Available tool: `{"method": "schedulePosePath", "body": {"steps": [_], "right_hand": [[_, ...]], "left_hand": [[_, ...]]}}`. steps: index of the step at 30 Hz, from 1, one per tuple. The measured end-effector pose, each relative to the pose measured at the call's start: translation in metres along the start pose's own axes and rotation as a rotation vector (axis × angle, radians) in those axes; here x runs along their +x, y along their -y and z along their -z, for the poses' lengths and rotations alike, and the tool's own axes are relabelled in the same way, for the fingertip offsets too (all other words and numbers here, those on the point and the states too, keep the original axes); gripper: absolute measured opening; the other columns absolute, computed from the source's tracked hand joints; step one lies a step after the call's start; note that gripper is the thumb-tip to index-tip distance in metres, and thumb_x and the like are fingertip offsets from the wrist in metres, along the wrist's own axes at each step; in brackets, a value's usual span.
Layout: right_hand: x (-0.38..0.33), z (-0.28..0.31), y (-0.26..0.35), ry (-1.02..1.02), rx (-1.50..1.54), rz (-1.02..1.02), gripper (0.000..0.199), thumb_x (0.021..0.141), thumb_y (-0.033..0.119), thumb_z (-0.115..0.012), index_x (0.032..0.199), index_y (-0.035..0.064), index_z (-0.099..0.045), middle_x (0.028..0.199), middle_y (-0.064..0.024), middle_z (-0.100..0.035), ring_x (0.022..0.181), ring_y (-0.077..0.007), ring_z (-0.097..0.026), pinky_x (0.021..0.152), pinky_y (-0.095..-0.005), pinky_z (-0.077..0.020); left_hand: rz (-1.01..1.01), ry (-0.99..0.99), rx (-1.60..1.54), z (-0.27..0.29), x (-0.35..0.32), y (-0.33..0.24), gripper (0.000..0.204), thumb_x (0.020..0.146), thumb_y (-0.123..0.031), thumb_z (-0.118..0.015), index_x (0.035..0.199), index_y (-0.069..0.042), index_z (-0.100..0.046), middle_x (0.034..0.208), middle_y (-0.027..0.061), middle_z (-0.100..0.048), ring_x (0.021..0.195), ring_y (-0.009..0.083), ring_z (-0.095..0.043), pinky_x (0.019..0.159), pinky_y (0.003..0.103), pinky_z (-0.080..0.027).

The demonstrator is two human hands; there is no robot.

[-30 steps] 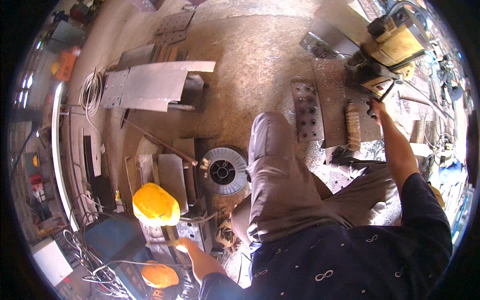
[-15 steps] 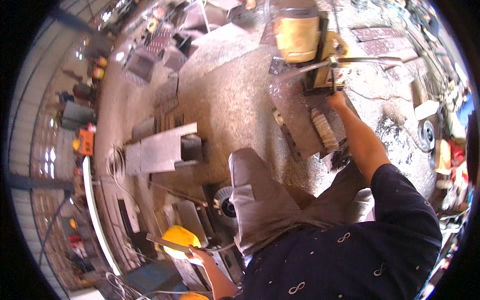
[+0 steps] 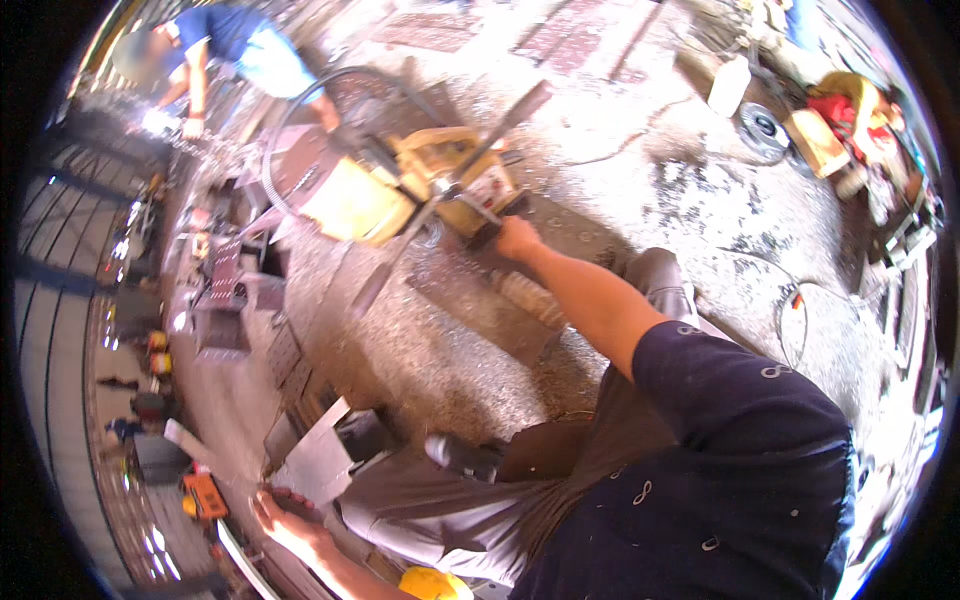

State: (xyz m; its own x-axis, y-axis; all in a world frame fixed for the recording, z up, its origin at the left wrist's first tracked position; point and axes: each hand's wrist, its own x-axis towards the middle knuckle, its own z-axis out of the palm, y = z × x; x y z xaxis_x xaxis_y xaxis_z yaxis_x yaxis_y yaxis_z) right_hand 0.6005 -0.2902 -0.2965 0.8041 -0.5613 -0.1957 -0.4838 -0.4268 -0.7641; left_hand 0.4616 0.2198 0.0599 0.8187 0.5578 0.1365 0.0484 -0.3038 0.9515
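While one second ago the yellow box-shaped cutting machine [image 3: 420, 190] sat far at the upper right of our view, it now lies at the middle top, because our head turns toward it. Our right hand [image 3: 517, 238] is closed around the machine's dark handle, so the work at this machine goes on. Our left hand [image 3: 285, 518], low at the left, rests with loose fingers by a grey metal sheet [image 3: 318, 462]; the yellow helmet [image 3: 433, 583] is beside it. Metal dust covers the concrete floor [image 3: 640, 190]. Another person [image 3: 235, 55] bends in the cluttered workshop behind.
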Motion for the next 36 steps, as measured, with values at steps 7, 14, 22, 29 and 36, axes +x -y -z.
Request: {"method": "schedulePosePath", "body": {"steps": [7,14,22,29,36], "right_hand": [[-0.015,-0.013,0.007,0.022,0.045,-0.061,0.031,0.081,0.014,-0.064,0.111,0.0065,-0.071,0.114,-0.0250,-0.072,0.110,-0.0440,-0.069,0.095,-0.0517,-0.0559],[-0.023,-0.002,0.025,0.058,-0.007,-0.089,0.035,0.080,0.013,-0.065,0.114,0.0087,-0.071,0.119,-0.0212,-0.072,0.116,-0.0422,-0.067,0.098,-0.0530,-0.0545],[-0.017,-0.009,0.015,0.071,-0.019,-0.062,0.032,0.081,0.013,-0.064,0.112,0.0071,-0.071,0.114,-0.0237,-0.073,0.111,-0.0448,-0.068,0.096,-0.0527,-0.0556],[-0.017,-0.009,0.028,0.051,-0.009,-0.061,0.030,0.083,0.013,-0.064,0.111,0.0064,-0.072,0.110,-0.0243,-0.073,0.108,-0.0448,-0.069,0.093,-0.0525,-0.0564],[-0.018,-0.006,0.015,0.058,-0.001,-0.061,0.031,0.083,0.013,-0.064,0.112,0.0065,-0.072,0.109,-0.0242,-0.073,0.108,-0.0444,-0.069,0.092,-0.0515,-0.0569]], "left_hand": [[0.407,0.458,-0.060,-0.203,-0.016,0.147,0.022,0.108,-0.027,-0.048,0.093,-0.011,-0.053,0.075,0.0021,-0.054,0.057,0.0149,-0.052,0.047,0.032,-0.044],[0.332,0.773,0.106,-0.355,-0.083,0.201,0.026,0.111,-0.029,-0.043,0.103,-0.006,-0.052,0.071,0.0048,-0.055,0.050,0.0148,-0.050,0.042,0.032,-0.039],[0.388,0.735,0.084,-0.364,-0.096,0.212,0.031,0.112,-0.027,-0.040,0.104,-0.001,-0.053,0.065,0.0063,-0.053,0.045,0.0165,-0.046,0.040,0.033,-0.036],[0.486,0.679,0.068,-0.367,-0.058,0.221,0.029,0.113,-0.027,-0.038,0.100,-0.004,-0.051,0.063,0.0065,-0.052,0.044,0.0171,-0.044,0.039,0.035,-0.036],[0.550,0.814,0.125,-0.362,-0.098,0.244,0.031,0.106,-0.024,-0.040,0.088,-0.002,-0.052,0.061,0.0090,-0.052,0.047,0.0193,-0.048,0.044,0.035,-0.038]]}}
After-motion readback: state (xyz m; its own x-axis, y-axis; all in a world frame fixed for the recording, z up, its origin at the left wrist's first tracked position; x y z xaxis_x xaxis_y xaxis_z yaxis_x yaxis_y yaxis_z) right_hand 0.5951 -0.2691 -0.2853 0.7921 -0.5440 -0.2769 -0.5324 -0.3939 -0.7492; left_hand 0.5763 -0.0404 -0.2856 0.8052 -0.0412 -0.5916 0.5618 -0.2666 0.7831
